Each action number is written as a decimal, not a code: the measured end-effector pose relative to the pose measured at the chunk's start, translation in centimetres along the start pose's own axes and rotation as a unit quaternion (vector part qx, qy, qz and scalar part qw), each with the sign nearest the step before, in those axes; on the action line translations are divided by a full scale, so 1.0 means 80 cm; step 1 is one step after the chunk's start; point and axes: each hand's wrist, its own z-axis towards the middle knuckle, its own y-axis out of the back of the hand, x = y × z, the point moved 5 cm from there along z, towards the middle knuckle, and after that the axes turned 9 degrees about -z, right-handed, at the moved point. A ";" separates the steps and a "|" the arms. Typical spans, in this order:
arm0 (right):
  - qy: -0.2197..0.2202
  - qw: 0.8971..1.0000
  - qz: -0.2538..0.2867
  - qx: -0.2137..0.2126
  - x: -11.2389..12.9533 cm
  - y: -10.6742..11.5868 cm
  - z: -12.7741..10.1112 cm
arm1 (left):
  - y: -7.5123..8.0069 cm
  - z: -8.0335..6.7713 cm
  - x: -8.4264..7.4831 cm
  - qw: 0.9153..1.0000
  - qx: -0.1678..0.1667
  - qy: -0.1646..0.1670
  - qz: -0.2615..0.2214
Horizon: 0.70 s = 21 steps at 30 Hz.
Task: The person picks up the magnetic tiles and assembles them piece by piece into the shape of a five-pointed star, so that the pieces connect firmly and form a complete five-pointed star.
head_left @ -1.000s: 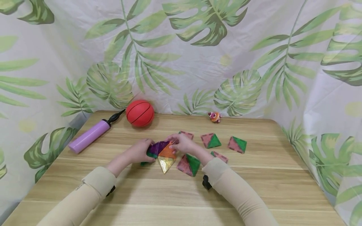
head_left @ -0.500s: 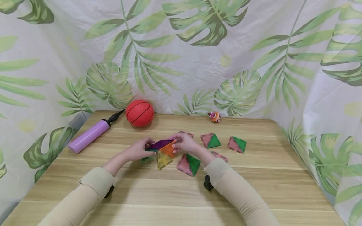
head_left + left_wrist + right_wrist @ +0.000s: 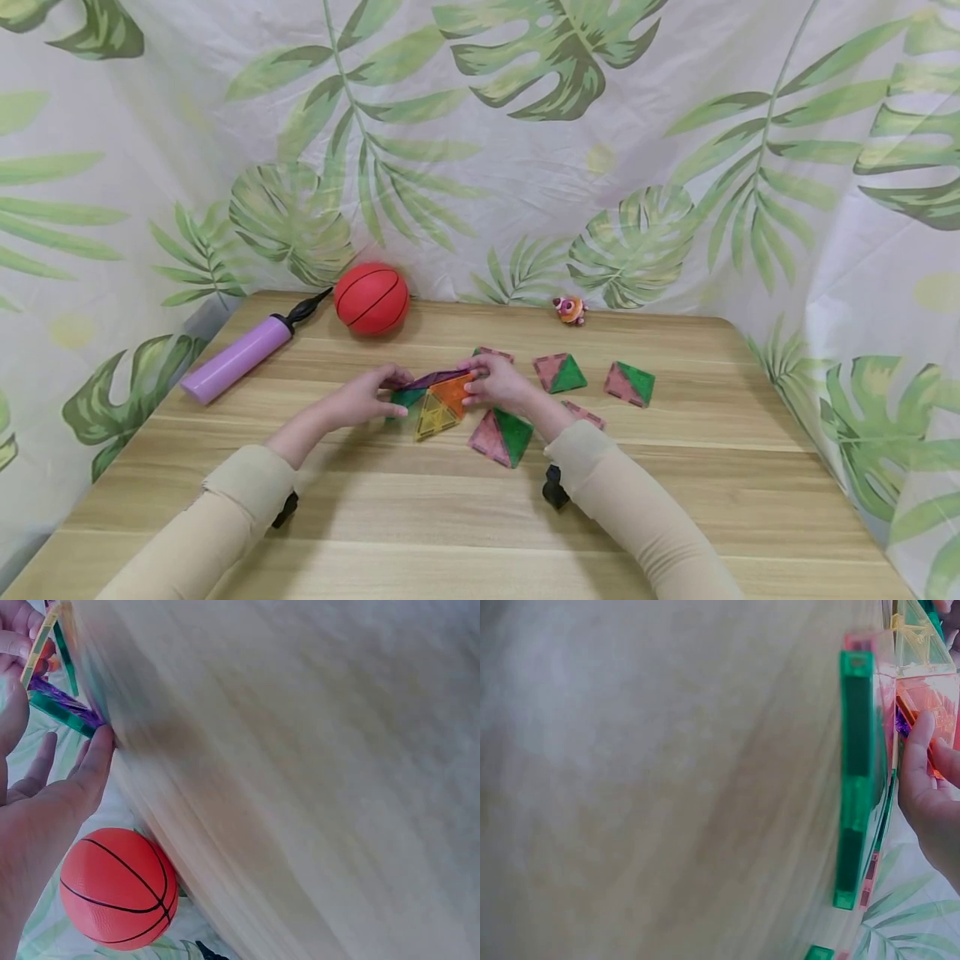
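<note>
Translucent triangular magnetic tiles are joined into a tilted shape between both hands. In the head view, the yellow tile slants at the front, with the orange tile to its right. Behind them the purple tile shows nearly edge-on, and a green tile is on the left. My left hand grips the green and purple side between thumb and fingers. On the opposite side, my right hand pinches the orange tile, its index finger along the purple edge. The right wrist view shows fingers against the orange tile.
Pink-and-green squares of tiles lie to the right, the nearest square close by the right hand. Farther back are a red toy basketball, a purple hand pump and a small figurine. A leaf-print cloth encloses the table.
The joined tiles have folded: the yellow one has risen from nearly flat to slanting, and the purple one has tipped edge-on. My right hand has shifted slightly right.
</note>
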 end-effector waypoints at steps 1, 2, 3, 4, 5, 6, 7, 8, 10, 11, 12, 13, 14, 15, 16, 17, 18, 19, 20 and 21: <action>0.000 1.000 0.000 0.001 0.000 0.000 0.000 | 0.000 0.000 0.000 1.000 0.000 -0.002 -0.001; 0.001 1.000 -0.001 0.002 -0.001 0.000 0.000 | -0.001 0.001 0.000 1.000 -0.002 -0.005 0.002; 0.001 1.000 -0.004 0.004 -0.002 0.001 0.001 | -0.001 0.001 0.000 1.000 -0.004 -0.007 0.007; 0.003 1.000 -0.006 0.006 -0.003 0.001 0.001 | -0.002 0.002 0.000 1.000 -0.008 -0.009 0.013; 0.004 1.000 -0.010 0.008 -0.004 0.002 0.001 | -0.003 0.003 -0.001 1.000 -0.013 -0.011 0.021; 0.005 1.000 -0.015 0.011 -0.005 0.002 0.001 | -0.004 0.003 -0.001 0.999 -0.017 -0.013 0.031; 0.006 1.000 -0.021 0.013 -0.006 0.002 0.002 | -0.005 0.004 -0.001 0.999 -0.021 -0.014 0.039; 0.008 0.999 -0.028 0.015 -0.007 0.003 0.002 | -0.006 0.004 -0.002 0.998 -0.022 -0.017 0.049; 0.011 0.999 -0.040 0.019 -0.007 0.002 0.001 | -0.007 0.004 -0.003 0.998 -0.026 -0.016 0.061; 0.012 0.999 -0.045 0.020 -0.006 0.002 0.000 | -0.008 0.004 -0.003 0.997 -0.027 -0.017 0.067; 0.011 0.999 -0.045 0.018 -0.006 0.002 0.000 | -0.008 0.004 -0.004 0.997 -0.026 -0.019 0.071; 0.010 0.999 -0.046 0.015 -0.006 0.002 -0.001 | -0.009 0.004 -0.004 0.997 -0.025 -0.022 0.076; 0.008 0.999 -0.043 0.012 -0.005 0.002 -0.001 | -0.009 0.003 -0.005 0.996 -0.023 -0.026 0.079; 0.007 0.999 -0.040 0.009 -0.005 0.002 -0.001 | -0.010 0.003 -0.007 0.996 -0.023 -0.028 0.082; 0.003 0.999 -0.031 0.004 -0.005 0.002 -0.001 | -0.010 0.003 -0.008 0.996 -0.021 -0.033 0.084; 0.001 1.000 -0.024 0.000 -0.004 0.002 -0.001 | -0.010 0.002 -0.009 0.995 -0.019 -0.038 0.087; -0.003 1.000 -0.018 -0.005 -0.003 0.002 -0.001 | -0.011 0.002 -0.010 0.995 -0.019 -0.040 0.087; -0.006 1.000 -0.012 -0.008 -0.003 0.001 -0.001 | -0.011 0.002 -0.011 0.995 -0.019 -0.039 0.087; -0.009 1.000 -0.006 -0.011 -0.003 0.001 -0.001 | -0.011 0.003 -0.011 0.995 -0.018 -0.040 0.089; -0.011 1.000 -0.002 -0.014 -0.002 0.000 -0.001 | -0.011 0.003 -0.011 0.995 -0.018 -0.039 0.089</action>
